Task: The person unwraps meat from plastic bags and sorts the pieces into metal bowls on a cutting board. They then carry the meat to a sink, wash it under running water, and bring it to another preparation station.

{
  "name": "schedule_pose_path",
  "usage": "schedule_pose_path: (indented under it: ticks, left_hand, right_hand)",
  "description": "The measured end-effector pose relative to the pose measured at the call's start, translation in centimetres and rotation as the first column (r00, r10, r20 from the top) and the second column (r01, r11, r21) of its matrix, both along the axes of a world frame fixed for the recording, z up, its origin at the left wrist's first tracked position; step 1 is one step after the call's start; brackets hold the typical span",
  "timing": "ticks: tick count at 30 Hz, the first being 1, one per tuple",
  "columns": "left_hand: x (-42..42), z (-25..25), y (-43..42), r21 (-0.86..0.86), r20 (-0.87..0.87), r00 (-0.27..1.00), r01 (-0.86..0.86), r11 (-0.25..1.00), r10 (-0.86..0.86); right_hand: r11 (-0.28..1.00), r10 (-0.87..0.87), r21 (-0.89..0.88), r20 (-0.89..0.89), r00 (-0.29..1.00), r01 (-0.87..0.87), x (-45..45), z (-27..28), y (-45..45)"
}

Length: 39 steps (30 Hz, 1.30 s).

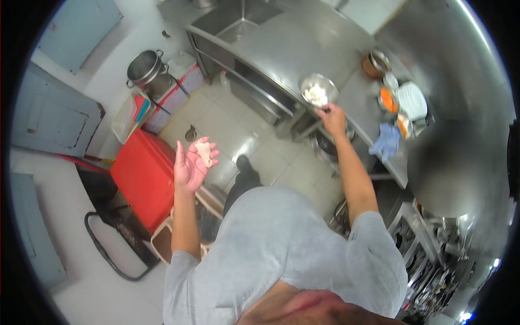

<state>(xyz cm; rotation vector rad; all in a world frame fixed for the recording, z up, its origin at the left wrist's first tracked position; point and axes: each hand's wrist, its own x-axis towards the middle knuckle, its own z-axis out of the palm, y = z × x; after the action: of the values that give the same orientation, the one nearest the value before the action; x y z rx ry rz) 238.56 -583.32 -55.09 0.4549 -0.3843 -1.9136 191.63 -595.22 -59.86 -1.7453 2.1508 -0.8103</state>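
Note:
My left hand (190,170) is raised palm up, with its thumb spread away. Across its fingers lies a flat, pale, irregular piece (204,153) that looks like food; its exact kind I cannot make out. My right hand (332,120) reaches forward with its fingers closed on the near edge of a round metal bowl (330,86). White chunks (316,96) lie in the bowl, which is held at the edge of the steel counter (281,51).
A red bin lid (143,176) and a beige bin (162,242) stand at left. Metal pots (146,67) are behind them. The right counter bears white plates (413,101), an orange-filled bowl (388,99) and a blue cloth (385,142). A sink (235,24) is at the back.

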Motion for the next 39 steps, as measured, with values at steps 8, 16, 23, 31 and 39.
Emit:
schedule_pose_path:
  ticks: [8, 16, 23, 31, 39]
  left_hand:
    - [3.1, 2.1, -21.0, 0.002, 0.024, 0.998, 0.066, 0.998, -0.066]
    - [5.0, 1.5, -37.1, 0.012, 0.033, 0.995, 0.091, 0.996, -0.091]
    - [8.9, 1.6, -49.6, 0.131, 0.166, 0.986, -0.040, 0.991, 0.018]
    - [11.8, 1.8, -61.5, 0.224, 0.206, 0.978, -0.065, 0.972, 0.018]
    - [8.8, -4.6, -78.8, 0.269, 0.201, 0.923, 0.271, 0.924, -0.329]
  right_hand:
    - [0.982, -0.042, 0.186, 0.118, 0.992, 0.019, 3.5, 4.2, -10.6]
    - [0.991, -0.007, 0.086, 0.786, 0.618, -0.098, 9.6, 4.2, -32.7]
    - [0.995, -0.095, 0.090, 0.948, 0.304, 0.031, 12.0, -2.8, -66.7]
    - [0.948, -0.275, 0.279, 0.960, -0.043, 0.155, 9.6, -11.9, -89.5]
    - [0.873, -0.045, -0.477, -0.284, 0.958, -0.100, 10.9, -10.8, -85.5]
